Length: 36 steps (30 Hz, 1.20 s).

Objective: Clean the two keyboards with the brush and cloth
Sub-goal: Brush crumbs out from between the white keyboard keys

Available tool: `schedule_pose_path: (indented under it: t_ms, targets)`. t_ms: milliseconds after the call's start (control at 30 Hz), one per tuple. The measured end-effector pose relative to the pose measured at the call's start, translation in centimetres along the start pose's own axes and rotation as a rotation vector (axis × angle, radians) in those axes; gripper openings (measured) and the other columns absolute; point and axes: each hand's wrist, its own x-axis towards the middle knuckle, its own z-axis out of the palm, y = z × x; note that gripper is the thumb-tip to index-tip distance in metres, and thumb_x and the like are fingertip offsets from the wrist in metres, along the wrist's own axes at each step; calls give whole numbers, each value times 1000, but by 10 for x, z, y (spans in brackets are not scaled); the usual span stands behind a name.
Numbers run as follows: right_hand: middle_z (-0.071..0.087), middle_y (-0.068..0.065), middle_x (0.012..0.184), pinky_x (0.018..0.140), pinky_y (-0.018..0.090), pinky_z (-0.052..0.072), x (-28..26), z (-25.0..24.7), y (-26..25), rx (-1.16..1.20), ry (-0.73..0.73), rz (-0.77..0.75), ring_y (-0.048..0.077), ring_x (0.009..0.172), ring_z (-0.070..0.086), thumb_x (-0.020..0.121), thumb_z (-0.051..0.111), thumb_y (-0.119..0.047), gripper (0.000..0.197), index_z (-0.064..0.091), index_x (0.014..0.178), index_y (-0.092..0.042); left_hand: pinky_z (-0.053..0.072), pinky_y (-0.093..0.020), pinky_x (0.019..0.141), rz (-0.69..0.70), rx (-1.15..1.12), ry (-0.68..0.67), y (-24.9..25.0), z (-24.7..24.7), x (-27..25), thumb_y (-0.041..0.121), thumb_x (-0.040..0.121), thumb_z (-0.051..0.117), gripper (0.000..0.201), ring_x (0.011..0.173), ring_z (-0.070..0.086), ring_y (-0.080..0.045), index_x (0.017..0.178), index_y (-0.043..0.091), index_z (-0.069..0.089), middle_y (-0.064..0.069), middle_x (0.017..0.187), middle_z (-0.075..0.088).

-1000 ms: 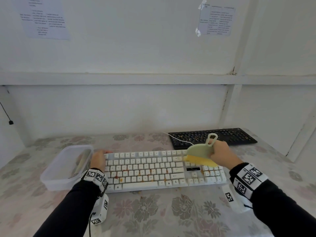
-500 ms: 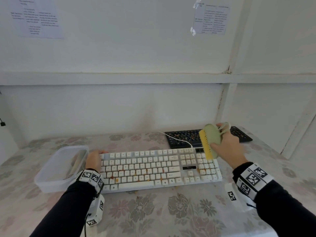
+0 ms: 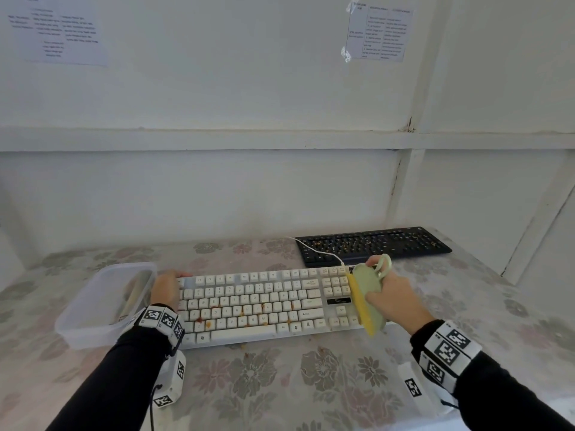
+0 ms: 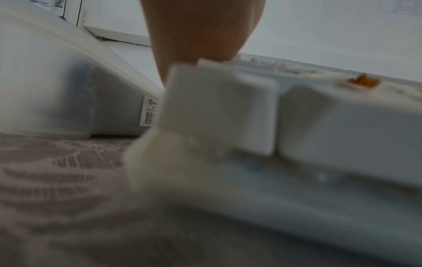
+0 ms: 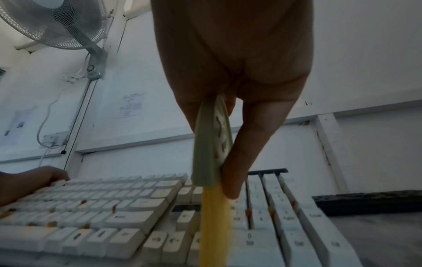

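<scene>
From the head camera, your right hand (image 3: 395, 293) grips the green brush (image 3: 370, 293) over the right end of the white keyboard (image 3: 249, 303), its yellow bristles (image 3: 361, 306) facing left toward the keys, while your left hand (image 3: 166, 289) rests curled on the keyboard's left end beside the plastic container (image 3: 93, 306); the black keyboard (image 3: 373, 244) lies behind. Your left wrist camera shows only a blurred part of that hand at the keyboard's corner, so finger position can't be told. Your right wrist camera shows fingers (image 5: 248, 144) clamped on the brush body, bristles pointing down at the keys.

Plain workroom: white panel walls, taped notices (image 3: 378, 32), wall fan (image 5: 54, 23), floral-cloth table (image 3: 280, 384).
</scene>
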Motion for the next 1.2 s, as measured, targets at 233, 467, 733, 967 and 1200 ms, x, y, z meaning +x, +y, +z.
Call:
schedule_pose_path:
  t_ms: [233, 467, 733, 967, 1200]
  targets:
    - [52, -3, 71, 41, 18, 43, 5, -11, -8, 137, 205, -116, 19, 56, 54, 87, 49, -1, 45, 27, 111, -31, 45, -51, 97, -3, 20, 11, -2, 1, 3, 9, 95, 33, 38, 100, 60, -41, 100, -3, 68, -27, 100, 66]
    - [49, 2, 69, 39, 14, 39, 7, 10, -8, 124, 159, -128, 13, 51, 47, 88, 47, 2, 38, 26, 105, -25, 46, -54, 96, -33, -1, -5, -6, 1, 6, 14, 94, 34, 36, 95, 61, -40, 86, 5, 69, -28, 98, 66]
    - [54, 4, 66, 41, 19, 44, -12, 6, 4, 56, -28, 90, 15, 53, 51, 83, 53, -5, 18, 53, 98, -15, 42, -45, 100, -3, 103, -37, -4, 0, 7, 7, 97, 34, 36, 111, 55, -43, 110, -6, 64, -31, 116, 61]
    - [59, 7, 70, 37, 15, 35, -8, -1, -4, 89, 199, -88, 15, 48, 48, 86, 50, -2, 27, 42, 101, -23, 38, -40, 97, 52, 236, -51, -3, -2, 9, 0, 96, 37, 33, 120, 48, -44, 120, -12, 57, -33, 127, 53]
    - [51, 3, 70, 43, 20, 38, -3, 5, -1, 34, 56, -58, 15, 53, 47, 86, 47, 0, 29, 39, 104, -22, 44, -47, 98, -18, 41, -27, -13, 1, 18, 11, 94, 35, 37, 103, 58, -42, 108, -5, 66, -30, 110, 63]
